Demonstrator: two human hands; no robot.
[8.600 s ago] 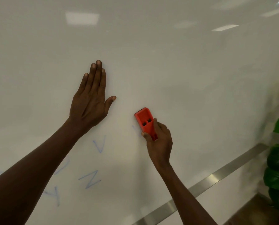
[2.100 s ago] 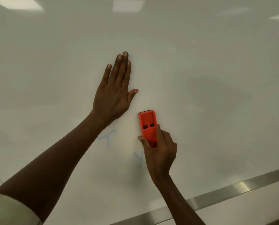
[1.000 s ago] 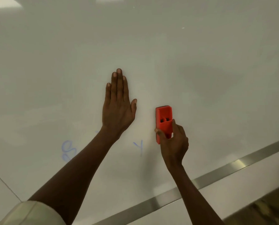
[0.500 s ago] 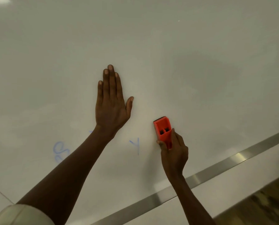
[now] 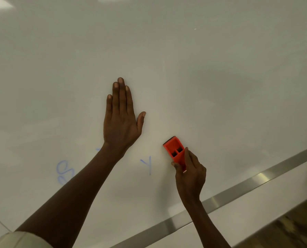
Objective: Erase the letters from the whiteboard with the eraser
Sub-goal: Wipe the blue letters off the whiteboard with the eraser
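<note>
Fingers (image 5: pixel 193 159) of the right hand (image 5: pixel 190 174) are closed around the lower end of the orange eraser (image 5: pixel 175 152), which is pressed against the whiteboard (image 5: pixel 220 77); its lower part is hidden by them. Just left of these fingers a blue Y (image 5: pixel 147 164) is seen. The left hand (image 5: pixel 121 122) is laid flat, fingers outstretched, above it. Farther left, a blue scribble (image 5: pixel 64 171) is partly covered by the forearm and cannot be read.

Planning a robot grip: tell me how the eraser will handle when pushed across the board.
The eraser looks like a rigid, hollow plastic shell, so probably stiff and light. The right hand steers it by fingertips alone. On the glossy whiteboard it likely glides easily, and its flat base shouldn't roll.
</note>
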